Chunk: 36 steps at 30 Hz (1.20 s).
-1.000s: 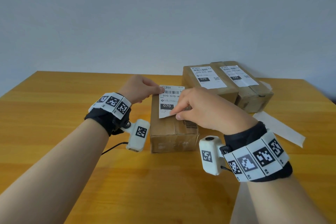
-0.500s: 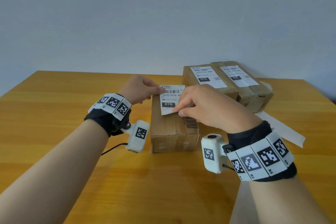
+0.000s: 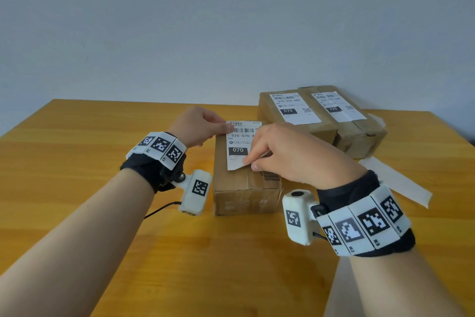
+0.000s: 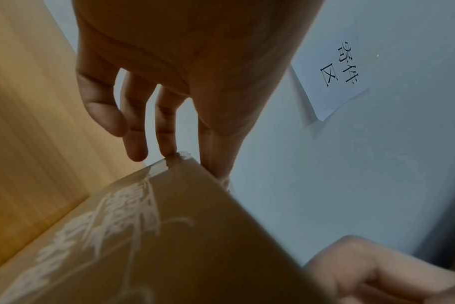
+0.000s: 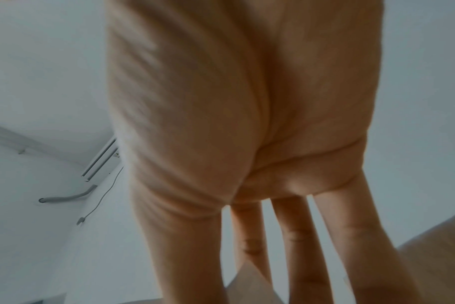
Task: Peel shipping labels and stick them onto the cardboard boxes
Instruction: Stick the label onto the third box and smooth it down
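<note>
A white shipping label (image 3: 238, 142) printed "070" hovers over the top of the near cardboard box (image 3: 244, 189). My left hand (image 3: 227, 127) pinches the label's top-left corner at the box's far left edge. My right hand (image 3: 250, 163) pinches its lower right part, and that lower edge curls up off the cardboard. In the left wrist view my left fingers (image 4: 166, 131) reach down to the far corner of the box (image 4: 169, 236). The right wrist view shows mostly my palm, with a pale paper corner (image 5: 249, 286) between thumb and fingers.
Two cardboard boxes with labels on them (image 3: 295, 116) (image 3: 359, 134) stand side by side at the back right. A white backing strip (image 3: 395, 181) lies on the wooden table (image 3: 77, 162) to the right. A paper sign (image 4: 333, 78) hangs on the wall.
Both hands keep hold of the label and have barely moved. The label's lower edge rose slightly, then dipped closer to the box top.
</note>
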### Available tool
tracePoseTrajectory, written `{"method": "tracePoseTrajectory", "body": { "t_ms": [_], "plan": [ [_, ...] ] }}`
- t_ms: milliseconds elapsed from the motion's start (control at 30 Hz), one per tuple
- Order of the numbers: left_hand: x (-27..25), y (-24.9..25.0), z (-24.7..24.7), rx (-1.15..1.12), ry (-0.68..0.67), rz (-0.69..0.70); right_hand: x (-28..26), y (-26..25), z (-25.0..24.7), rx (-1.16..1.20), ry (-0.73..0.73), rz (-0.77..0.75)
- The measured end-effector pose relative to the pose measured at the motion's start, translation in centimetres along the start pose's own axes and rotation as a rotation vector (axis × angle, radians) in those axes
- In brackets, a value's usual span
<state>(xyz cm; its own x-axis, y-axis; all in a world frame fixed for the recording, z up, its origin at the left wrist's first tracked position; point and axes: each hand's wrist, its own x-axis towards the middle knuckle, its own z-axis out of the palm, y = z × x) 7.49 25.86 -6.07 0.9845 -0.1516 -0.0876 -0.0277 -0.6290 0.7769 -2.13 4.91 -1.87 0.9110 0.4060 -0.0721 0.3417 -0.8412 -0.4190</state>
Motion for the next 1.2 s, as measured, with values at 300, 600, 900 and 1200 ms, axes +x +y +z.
{"method": "tracePoseTrajectory", "body": {
  "t_ms": [300, 600, 900, 1200],
  "plan": [
    [-0.5, 0.2, 0.1, 0.005, -0.014, -0.101, -0.4, -0.3, -0.2, 0.009, -0.053, 0.005],
    [-2.7, 1.3, 0.4, 0.057, -0.377, -0.298, -0.6, 0.4, -0.6, 0.12, -0.056, 0.053],
    [-3.6, 1.0, 0.4, -0.202, -0.407, -0.256, -0.1, 1.3, -0.5, 0.152, 0.052, -0.001],
    [-4.8, 3.5, 0.7, -0.365, 0.137, 0.082, 0.5, 1.5, -0.9, 0.388, 0.614, -0.053]
  ]
}}
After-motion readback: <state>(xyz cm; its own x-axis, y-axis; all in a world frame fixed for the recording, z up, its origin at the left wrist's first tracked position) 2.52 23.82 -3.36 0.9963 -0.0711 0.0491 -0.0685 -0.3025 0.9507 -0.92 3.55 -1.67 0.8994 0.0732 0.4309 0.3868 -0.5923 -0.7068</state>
